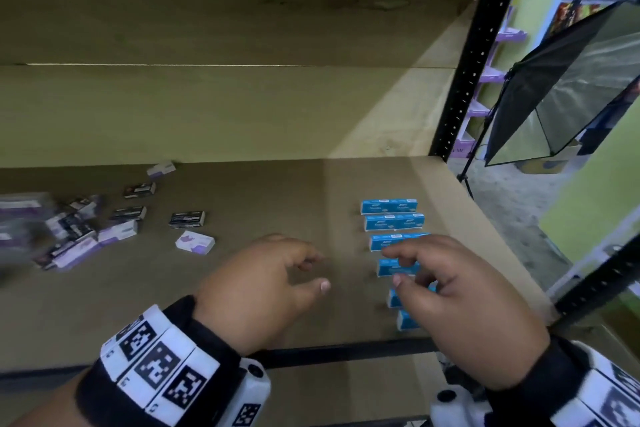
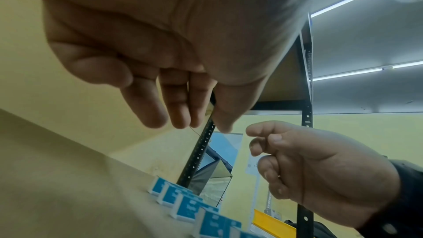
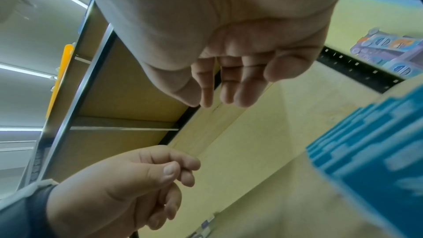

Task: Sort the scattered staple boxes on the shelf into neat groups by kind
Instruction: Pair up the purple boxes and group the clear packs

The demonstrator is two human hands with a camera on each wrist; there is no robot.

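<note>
Several blue staple boxes [image 1: 391,222] stand in a neat column at the right of the shelf board [image 1: 277,191]; they also show as blue staple boxes [image 2: 187,207] and, blurred, as blue staple boxes [image 3: 377,151]. Black boxes [image 1: 187,219] and white-purple boxes [image 1: 195,242] lie scattered at the left, with a blurred mixed pile [image 1: 65,236] at the far left. My left hand [image 1: 320,272] [image 2: 206,124] hovers mid-shelf, fingers loosely curled and holding nothing. My right hand [image 1: 393,267] [image 3: 206,104] hangs over the near half of the blue column, also with nothing in it.
A black perforated upright [image 1: 467,55] bounds the shelf at the right, and a black front rail [image 1: 346,354] runs under my wrists. Beyond the upright stands a softbox light [image 1: 561,87]. A wooden back panel [image 1: 207,107] closes the shelf behind.
</note>
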